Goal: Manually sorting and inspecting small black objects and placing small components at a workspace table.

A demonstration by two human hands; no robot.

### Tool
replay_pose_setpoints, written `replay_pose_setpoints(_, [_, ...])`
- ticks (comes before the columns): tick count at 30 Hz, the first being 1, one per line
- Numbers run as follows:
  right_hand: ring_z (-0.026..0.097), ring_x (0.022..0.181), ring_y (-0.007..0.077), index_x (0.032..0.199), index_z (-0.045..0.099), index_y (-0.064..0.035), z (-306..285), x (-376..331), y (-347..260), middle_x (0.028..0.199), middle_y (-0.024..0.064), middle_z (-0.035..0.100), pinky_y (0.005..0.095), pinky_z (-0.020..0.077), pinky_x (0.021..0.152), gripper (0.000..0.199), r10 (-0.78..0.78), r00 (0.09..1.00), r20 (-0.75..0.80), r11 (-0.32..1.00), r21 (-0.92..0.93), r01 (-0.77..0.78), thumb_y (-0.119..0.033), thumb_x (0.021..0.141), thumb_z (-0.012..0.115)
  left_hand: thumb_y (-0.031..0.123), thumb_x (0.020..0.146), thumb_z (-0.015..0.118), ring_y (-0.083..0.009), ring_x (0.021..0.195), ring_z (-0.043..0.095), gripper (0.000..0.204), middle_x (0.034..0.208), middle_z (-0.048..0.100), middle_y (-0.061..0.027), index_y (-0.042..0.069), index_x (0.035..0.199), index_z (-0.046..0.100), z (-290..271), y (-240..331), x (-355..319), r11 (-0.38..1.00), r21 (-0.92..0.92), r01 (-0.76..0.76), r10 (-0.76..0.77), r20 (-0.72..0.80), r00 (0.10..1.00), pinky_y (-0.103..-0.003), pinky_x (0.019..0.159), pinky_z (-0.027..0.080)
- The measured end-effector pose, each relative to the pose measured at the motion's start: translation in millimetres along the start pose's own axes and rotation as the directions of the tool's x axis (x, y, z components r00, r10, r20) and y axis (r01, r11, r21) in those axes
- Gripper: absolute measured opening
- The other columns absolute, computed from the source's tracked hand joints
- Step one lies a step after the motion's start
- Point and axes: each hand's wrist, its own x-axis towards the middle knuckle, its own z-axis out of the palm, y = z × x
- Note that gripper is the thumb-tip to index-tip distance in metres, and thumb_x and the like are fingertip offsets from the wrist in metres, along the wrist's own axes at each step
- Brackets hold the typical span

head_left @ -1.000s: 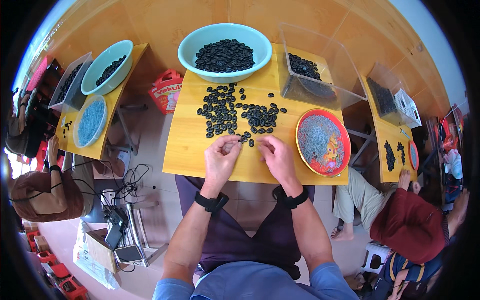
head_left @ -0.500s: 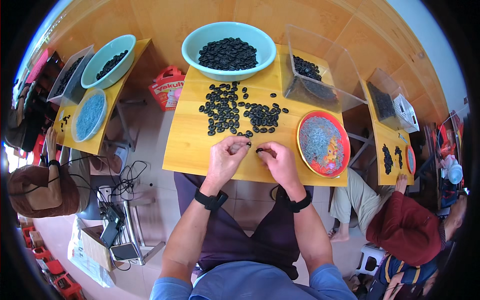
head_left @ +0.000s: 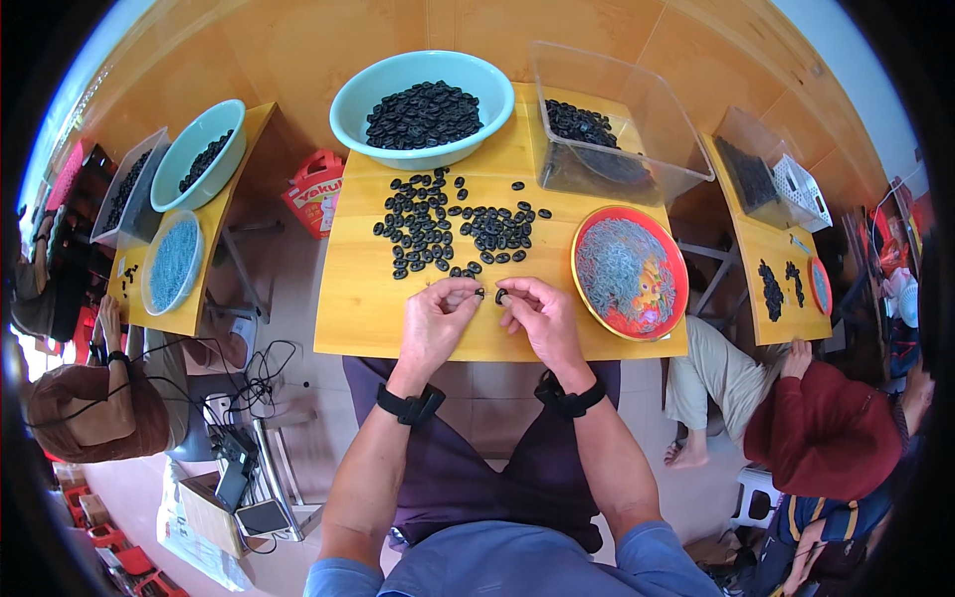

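My left hand (head_left: 438,316) is over the front of the yellow table (head_left: 348,313), its thumb and fingers pinching a small black piece (head_left: 479,293). Close by on the right, my right hand (head_left: 540,316) pinches a black oval piece (head_left: 500,296) between thumb and fingertips. The two pieces are a short way apart. Just beyond my hands, many loose black oval pieces (head_left: 418,221) are spread in two clusters. To the right of my right hand stands a red round tray (head_left: 679,284) with a yellow rim, heaped with thin grey-blue bits (head_left: 617,261).
A light-green basin (head_left: 343,109) full of black pieces is at the back of the table. Beside it stands a clear plastic box (head_left: 686,164) with more. Two people work at side tables, one on the left (head_left: 90,408), one on the right (head_left: 826,428). Cables (head_left: 261,373) hang at lower left.
My right hand has come up and nearer to my left hand, and its black piece now shows more plainly. The whole view has shifted slightly, moving the table leftward.
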Motion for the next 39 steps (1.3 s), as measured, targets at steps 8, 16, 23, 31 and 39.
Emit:
replay_pose_setpoints(8, [0.07, 0.075, 0.0114, 0.114, 0.07, 0.0042, 1.4, -0.4, 4.0, 0.092, 0.0079, 0.07, 0.0247, 0.0571, 0.065, 0.027, -0.076, 0.997, -0.025, 0.997, 0.004, 0.076, 0.005, 0.091, 0.055, 0.006, 0.089, 0.072, -0.0057, 0.075, 0.065, 0.019, 0.085, 0.074, -0.0036, -0.001, 0.107, 0.074, -3.6, -2.5, 3.4, 0.999, 0.039, 0.029, -0.03, 0.026, 0.999, -0.022, 0.07, 0.052])
replay_pose_setpoints(16, [0.069, 0.074, 0.0124, 0.115, 0.067, 0.0047, 2.2, 0.2, 7.0, 0.095, 0.0092, 0.068, 0.0247, 0.056, 0.065, 0.027, -0.039, 0.999, -0.005, 0.998, 0.039, 0.039, 0.005, 0.09, 0.057, 0.005, 0.088, 0.074, -0.0045, 0.074, 0.062, 0.019, 0.085, 0.072, -0.0012, -0.002, 0.106, 0.073, -3.1, -0.6, 2.6, 0.998, 0.044, 0.043, -0.045, 0.05, 0.998, -0.021, 0.07, 0.051])
replay_pose_setpoints(23, [0.069, 0.073, 0.012, 0.112, 0.066, 0.0064, 2.5, -0.1, 1.8, 0.091, 0.0091, 0.069, 0.0249, 0.0554, 0.064, 0.024, -0.019, 1.0, -0.003, 0.999, 0.029, 0.019, 0.004, 0.089, 0.058, 0.003, 0.088, 0.075, -0.0036, 0.074, 0.06, 0.019, 0.083, 0.07, 0.0009, -0.004, 0.106, 0.073, -2.3, 3.9, 2.2, 0.996, 0.049, 0.071, -0.073, 0.044, 0.996, -0.02, 0.069, 0.05])
replay_pose_setpoints(31, [0.068, 0.072, 0.0116, 0.113, 0.066, 0.0065, 2.4, 0.3, 2.4, 0.093, 0.0096, 0.07, 0.0247, 0.0545, 0.064, 0.024, -0.02, 1.0, 0.022, 0.999, 0.03, 0.019, 0.003, 0.09, 0.058, 0.007, 0.088, 0.073, -0.0044, 0.07, 0.062, 0.019, 0.082, 0.073, -0.0023, -0.001, 0.106, 0.074, 0.4, -0.7, 1.5, 0.999, 0.04, 0.013, -0.016, 0.059, 0.998, -0.022, 0.065, 0.051])
replay_pose_setpoints(39, [0.066, 0.069, 0.0108, 0.114, 0.066, 0.0063, -0.1, 0.2, 3.7, 0.088, 0.0084, 0.07, 0.025, 0.0533, 0.063, 0.024, -0.026, 0.998, 0.049, 0.999, 0.034, 0.025, 0.001, 0.092, 0.058, 0.006, 0.088, 0.074, -0.0033, 0.068, 0.06, 0.018, 0.078, 0.072, -0.0006, -0.001, 0.104, 0.075, 2.0, 0.0, 3.0, 0.998, 0.047, 0.035, -0.039, 0.069, 0.997, -0.021, 0.062, 0.049])
